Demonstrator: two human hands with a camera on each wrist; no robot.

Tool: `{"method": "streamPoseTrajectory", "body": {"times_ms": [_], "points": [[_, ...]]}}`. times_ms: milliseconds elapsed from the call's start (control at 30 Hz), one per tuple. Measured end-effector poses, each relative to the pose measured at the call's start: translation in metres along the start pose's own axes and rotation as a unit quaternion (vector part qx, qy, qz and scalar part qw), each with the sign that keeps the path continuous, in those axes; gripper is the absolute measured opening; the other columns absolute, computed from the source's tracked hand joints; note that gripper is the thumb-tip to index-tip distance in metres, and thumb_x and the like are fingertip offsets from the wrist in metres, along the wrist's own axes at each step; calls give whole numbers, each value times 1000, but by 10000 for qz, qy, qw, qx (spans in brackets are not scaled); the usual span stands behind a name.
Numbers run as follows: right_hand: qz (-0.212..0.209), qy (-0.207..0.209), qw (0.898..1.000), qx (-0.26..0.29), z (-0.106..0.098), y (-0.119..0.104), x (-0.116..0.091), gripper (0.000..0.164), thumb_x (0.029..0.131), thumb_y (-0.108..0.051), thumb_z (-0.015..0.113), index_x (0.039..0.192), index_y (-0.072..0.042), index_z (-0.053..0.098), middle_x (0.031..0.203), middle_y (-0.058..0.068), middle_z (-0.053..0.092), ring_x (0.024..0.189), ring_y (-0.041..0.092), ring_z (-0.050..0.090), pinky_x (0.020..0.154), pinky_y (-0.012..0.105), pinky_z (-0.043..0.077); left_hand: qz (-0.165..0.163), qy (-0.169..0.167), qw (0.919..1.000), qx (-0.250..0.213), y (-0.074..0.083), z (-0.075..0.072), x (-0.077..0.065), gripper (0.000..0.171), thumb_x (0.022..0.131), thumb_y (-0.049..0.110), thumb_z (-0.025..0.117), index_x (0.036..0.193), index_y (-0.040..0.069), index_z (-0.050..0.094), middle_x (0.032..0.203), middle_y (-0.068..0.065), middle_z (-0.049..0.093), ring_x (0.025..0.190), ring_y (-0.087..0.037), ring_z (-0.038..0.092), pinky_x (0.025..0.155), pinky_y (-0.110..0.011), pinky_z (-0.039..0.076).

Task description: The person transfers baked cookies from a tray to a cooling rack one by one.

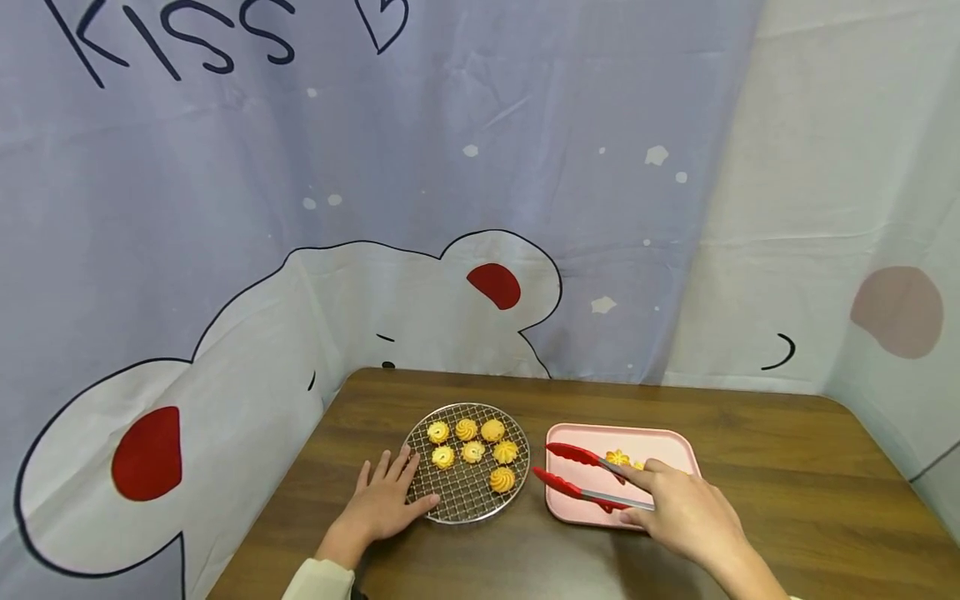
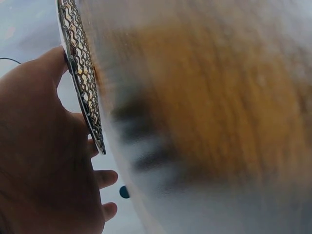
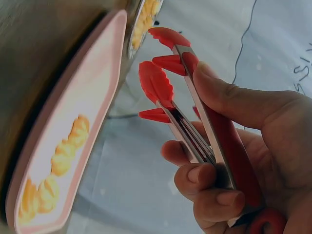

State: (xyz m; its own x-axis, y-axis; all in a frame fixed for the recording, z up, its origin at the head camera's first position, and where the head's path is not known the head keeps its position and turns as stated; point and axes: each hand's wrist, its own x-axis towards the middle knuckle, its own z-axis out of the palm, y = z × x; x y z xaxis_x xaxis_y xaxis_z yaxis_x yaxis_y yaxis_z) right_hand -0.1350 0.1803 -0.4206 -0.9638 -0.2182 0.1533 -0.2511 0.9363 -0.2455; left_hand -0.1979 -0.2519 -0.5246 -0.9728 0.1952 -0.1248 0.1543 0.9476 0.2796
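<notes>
My right hand (image 1: 686, 508) grips a pair of red-tipped metal tongs (image 1: 592, 493) above the pink tray (image 1: 663, 439). The tongs' arms stand apart with nothing between their tips, which point left toward the rack. Several piped yellow cookies (image 3: 61, 158) lie on the tray, partly hidden by the hand in the head view. To the left is a round wire rack (image 1: 465, 500) bearing several cookies (image 1: 492, 430), some swirled, with its front left part bare. My left hand (image 1: 382, 497) rests at the rack's left rim, fingers spread and thumb along the near edge.
Rack and tray stand side by side on a brown wooden table (image 1: 780, 475), a narrow gap between them. Behind the table hangs a printed cloth (image 1: 600, 208), which also runs along the left and right sides.
</notes>
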Motion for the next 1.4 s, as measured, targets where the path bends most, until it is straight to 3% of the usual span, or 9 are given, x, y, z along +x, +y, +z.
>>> {"method": "streamPoseTrajectory", "body": {"times_ms": [200,333,533,867,967,1200,1400], "points": [[131,-97,9998,-110,-10,20,-5,59,75,-46,86,131,-35,70,91,-12,61,68,21,62,53,39,44,27,-25,10000,-5,0,-2,0,91,96,72,46,161,11,29,168,-14,19,153,-46,12,119,-68,-1],[169,-45,9998,-100,-13,30,-8,59,76,-47,85,131,-32,71,109,-2,70,80,33,68,58,47,50,-21,-50,10000,60,0,-2,0,89,96,71,45,161,13,29,169,-12,18,154,-44,11,120,-67,0],[305,-82,9995,-64,-16,42,-12,60,76,-47,85,132,-30,70,124,7,69,91,43,68,64,56,52,23,-104,9999,-64,2,-6,-2,90,96,70,47,160,9,31,168,-16,20,153,-48,12,119,-69,-1],[552,-189,9983,-43,-16,64,-17,62,75,-48,85,131,-26,71,101,-6,66,78,27,64,57,47,48,71,-24,9999,-92,1,-3,-4,92,95,72,47,161,10,29,168,-15,20,152,-48,13,118,-69,-1],[682,-306,9972,3,-16,70,-17,63,76,-50,84,132,-24,70,102,-4,66,80,28,65,58,49,48,53,-71,9999,-77,2,-3,-4,92,95,73,45,161,11,28,168,-15,18,153,-47,11,119,-68,-2],[746,-412,9964,-42,-13,80,-17,67,76,-53,83,134,-23,69,122,12,67,95,45,67,64,60,51,43,-27,10000,-38,1,-2,-3,92,95,73,45,161,12,29,168,-13,19,153,-46,12,119,-68,-1],[816,-499,9953,-121,-12,85,-14,69,77,-53,83,137,-23,66,126,18,65,98,50,65,65,63,51,-10,-78,10000,15,1,-3,-1,89,96,70,47,161,12,29,168,-13,19,153,-45,12,120,-67,0]]}}
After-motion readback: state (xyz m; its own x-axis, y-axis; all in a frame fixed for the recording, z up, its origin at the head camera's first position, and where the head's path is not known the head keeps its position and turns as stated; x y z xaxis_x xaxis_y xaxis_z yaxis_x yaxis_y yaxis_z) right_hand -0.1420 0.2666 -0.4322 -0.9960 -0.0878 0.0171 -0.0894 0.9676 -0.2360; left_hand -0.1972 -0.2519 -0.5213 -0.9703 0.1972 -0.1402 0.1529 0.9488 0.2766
